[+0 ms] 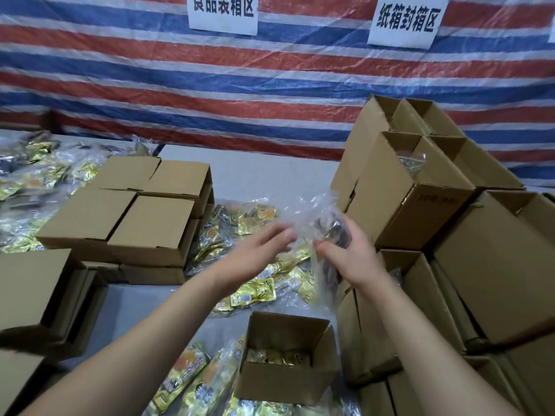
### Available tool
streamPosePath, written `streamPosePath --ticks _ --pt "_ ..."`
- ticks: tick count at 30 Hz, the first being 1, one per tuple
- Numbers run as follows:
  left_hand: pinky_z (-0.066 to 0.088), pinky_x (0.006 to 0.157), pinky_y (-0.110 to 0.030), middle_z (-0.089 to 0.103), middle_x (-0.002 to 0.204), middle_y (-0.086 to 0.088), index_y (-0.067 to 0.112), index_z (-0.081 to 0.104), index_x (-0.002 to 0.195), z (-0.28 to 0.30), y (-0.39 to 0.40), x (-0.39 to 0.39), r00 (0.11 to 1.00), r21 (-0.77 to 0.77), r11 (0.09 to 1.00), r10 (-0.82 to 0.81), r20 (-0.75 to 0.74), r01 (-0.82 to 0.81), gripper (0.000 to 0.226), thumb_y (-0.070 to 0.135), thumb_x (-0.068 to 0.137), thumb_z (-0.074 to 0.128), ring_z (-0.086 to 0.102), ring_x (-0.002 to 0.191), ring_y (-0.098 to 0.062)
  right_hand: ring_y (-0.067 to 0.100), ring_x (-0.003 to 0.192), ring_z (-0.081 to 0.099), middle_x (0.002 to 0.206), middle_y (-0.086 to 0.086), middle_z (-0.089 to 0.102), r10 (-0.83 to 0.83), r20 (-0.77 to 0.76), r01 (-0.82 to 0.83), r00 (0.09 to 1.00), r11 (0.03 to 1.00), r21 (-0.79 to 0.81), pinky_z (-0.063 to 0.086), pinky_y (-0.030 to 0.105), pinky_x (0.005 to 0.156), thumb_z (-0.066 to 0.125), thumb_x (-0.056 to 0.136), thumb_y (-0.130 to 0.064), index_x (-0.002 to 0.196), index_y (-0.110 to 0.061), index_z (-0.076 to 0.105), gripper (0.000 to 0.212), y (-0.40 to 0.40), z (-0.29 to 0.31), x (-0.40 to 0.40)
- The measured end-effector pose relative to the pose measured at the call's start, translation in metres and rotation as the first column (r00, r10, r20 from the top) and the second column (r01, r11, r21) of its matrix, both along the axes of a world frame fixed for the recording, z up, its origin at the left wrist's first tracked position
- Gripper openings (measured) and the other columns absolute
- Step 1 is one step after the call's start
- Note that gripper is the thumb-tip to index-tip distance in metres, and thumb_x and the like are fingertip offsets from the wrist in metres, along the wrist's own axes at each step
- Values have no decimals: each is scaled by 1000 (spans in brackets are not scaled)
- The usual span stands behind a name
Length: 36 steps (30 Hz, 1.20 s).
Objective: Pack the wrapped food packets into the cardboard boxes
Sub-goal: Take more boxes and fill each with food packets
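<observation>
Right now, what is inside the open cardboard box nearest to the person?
The open box holds a layer of gold-wrapped food packets lying at its bottom. Its front wall hides the near part of the inside, so I cannot count them or see what is underneath.

A single wide-angle view looks from the person's head, forward and down across a grey table (264, 172). Both forearms enter from the bottom edge and reach toward the middle, so the near tabletop sits close under the lens. The striped tarpaulin (240, 94) fills the upper half, facing the camera. Straight lines bow toward the edges. No second view shares the scene.
</observation>
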State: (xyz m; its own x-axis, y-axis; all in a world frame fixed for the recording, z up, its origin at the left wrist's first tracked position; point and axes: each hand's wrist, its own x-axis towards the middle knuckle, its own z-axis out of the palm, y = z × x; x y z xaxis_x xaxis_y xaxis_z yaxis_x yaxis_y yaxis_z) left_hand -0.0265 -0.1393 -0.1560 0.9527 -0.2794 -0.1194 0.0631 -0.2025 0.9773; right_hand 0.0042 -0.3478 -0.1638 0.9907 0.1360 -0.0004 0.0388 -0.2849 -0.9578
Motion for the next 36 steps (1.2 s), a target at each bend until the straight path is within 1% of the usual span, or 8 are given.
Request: streamPosePath --ticks 5,7,14,18,20,25,30,36 --pt "38 110 -28 55 129 19 36 52 132 -125 20 -36 975 381 920 -7 -223 94 37 53 100 43 52 126 -5 -20 114 49 132 -28 48 289 -236 -349 928 896 -275 39 1 92 79 81 -31 150 -31 41 79 3 -49 -19" --pt "33 115 -31 48 146 6 25 46 144 -154 20 -49 948 326 939 -4 -319 114 51 51 101 42 45 134 -13 -10 120 50 138 -20 51 364 -305 -461 880 811 -362 44 15 103 77 78 -36 151 -29 40 83 9 -70 -27" --pt "38 103 -17 44 139 16 41 44 132 -167 17 -62 942 148 988 7 -337 46 32 49 101 44 50 120 -3 3 73 56 79 -17 57 528 -537 -752 658 421 -508 39 15 57 68 82 -46 103 -37 59 25 39 -103 -37" --pt "38 83 -3 44 128 14 38 39 127 -165 16 -64 923 152 984 140 -357 -91 25 47 106 28 47 112 0 19 88 61 104 -3 66 512 -529 -726 677 344 -595 49 29 77 67 87 -39 127 -27 58 43 57 -118 -38" --pt "38 97 -12 47 130 13 33 43 129 -166 17 -65 928 183 978 159 -337 -101 29 43 107 28 47 120 -6 27 97 63 115 8 66 509 -573 -752 642 271 -601 50 35 87 65 92 -28 127 -17 60 37 63 -128 -40" --pt "45 96 -27 63 114 0 27 53 119 -174 1 -64 967 300 954 81 -241 -5 24 35 108 33 58 107 -11 39 126 54 139 24 55 384 -774 -806 503 -116 -581 44 48 105 55 99 -10 138 4 50 41 74 -157 -53" --pt "43 82 -16 64 108 7 31 53 113 -178 5 -66 971 312 949 115 -212 -44 22 35 108 33 57 100 -2 26 115 60 129 6 63 420 -725 -837 546 315 -447 47 33 94 71 88 -34 132 -14 57 50 49 -135 -41" --pt "47 88 -25 64 107 5 29 52 115 -179 4 -65 976 309 950 97 -197 -32 24 37 108 31 60 102 -8 18 88 62 99 1 70 328 -712 -775 620 395 -493 45 29 74 42 100 -55 93 -22 70 43 27 -128 -36"
